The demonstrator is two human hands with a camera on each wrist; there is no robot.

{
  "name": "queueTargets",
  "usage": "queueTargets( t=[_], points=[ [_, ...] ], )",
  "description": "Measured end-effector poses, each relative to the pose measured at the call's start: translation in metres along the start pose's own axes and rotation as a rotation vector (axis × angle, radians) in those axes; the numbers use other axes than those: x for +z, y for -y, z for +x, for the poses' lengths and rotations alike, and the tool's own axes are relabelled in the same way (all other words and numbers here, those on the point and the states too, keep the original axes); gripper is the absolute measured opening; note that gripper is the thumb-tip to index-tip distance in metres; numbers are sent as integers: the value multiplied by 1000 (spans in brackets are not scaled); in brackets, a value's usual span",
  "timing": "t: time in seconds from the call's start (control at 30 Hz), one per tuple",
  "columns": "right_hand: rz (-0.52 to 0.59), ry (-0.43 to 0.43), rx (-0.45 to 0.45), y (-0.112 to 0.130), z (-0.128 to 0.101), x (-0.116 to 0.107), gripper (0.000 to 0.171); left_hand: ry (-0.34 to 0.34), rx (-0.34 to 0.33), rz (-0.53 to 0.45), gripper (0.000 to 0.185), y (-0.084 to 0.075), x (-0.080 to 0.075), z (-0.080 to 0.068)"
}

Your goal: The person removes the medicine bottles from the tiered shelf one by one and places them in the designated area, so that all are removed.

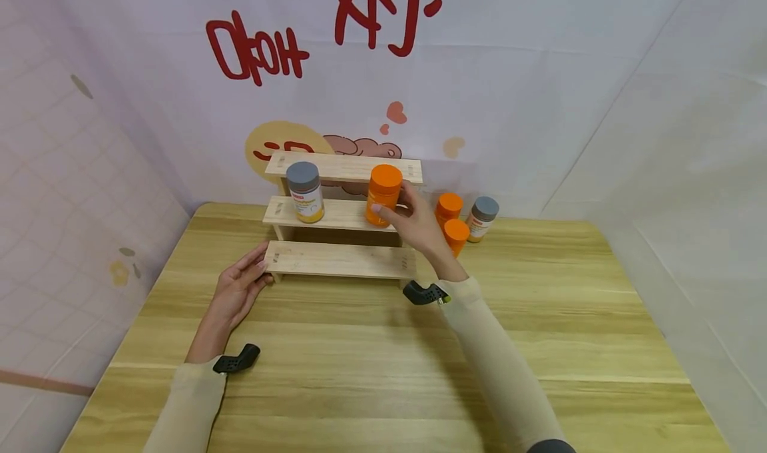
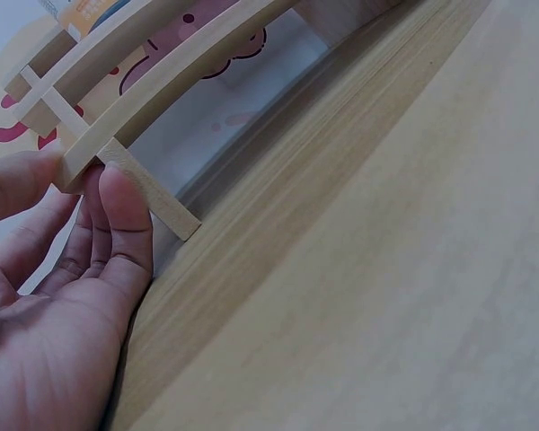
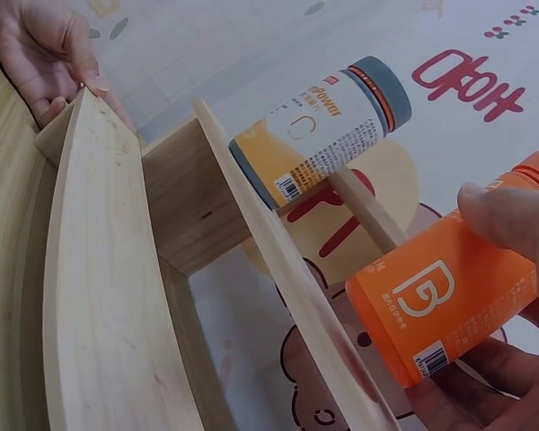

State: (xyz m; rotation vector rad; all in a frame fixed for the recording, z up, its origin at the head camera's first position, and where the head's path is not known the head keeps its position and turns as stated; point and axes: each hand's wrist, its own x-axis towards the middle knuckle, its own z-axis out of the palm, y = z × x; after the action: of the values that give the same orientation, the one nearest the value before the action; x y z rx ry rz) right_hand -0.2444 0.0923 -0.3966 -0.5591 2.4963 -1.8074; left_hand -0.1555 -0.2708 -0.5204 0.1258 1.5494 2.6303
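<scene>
A three-tier wooden shelf (image 1: pixel 339 260) stands on the table. My left hand (image 1: pixel 240 290) grips the left end of its lowest board; in the left wrist view the thumb lies at the board's end, fingers underneath. With my right hand (image 1: pixel 416 223) I hold an orange bottle (image 1: pixel 383 196), thumb on its front, upright at the right part of the middle board. In the right wrist view the orange bottle (image 3: pixel 449 283) shows a white letter B; whether its base touches the board I cannot tell. A grey-lidded bottle (image 1: pixel 305 193) stands on the middle board's left part.
Right of the shelf, two more orange bottles (image 1: pixel 457 234) and another grey-lidded bottle (image 1: pixel 481 220) stand on the wooden table (image 1: pixel 359 360). Behind the shelf hangs a white backdrop (image 1: pixel 509 106) with red lettering. White sheeting also lines both sides.
</scene>
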Motion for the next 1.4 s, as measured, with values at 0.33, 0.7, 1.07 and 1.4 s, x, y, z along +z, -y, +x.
queueTargets(
  t=[0.33,0.7,1.07,1.4],
  points=[
    [30,-15,-65,-1,-12,-10,57,-14,-9,15,62,0,0,1],
    [81,-35,-84,-7,-29,-28,56,0,-1,9,63,1,-2,1],
    [33,-89,-73,-12,-47,-54,53,-5,-1,17,63,0,0,2],
    [25,-130,-2,-15,-58,-82,53,-4,4,18,64,0,0,1]
  ],
)
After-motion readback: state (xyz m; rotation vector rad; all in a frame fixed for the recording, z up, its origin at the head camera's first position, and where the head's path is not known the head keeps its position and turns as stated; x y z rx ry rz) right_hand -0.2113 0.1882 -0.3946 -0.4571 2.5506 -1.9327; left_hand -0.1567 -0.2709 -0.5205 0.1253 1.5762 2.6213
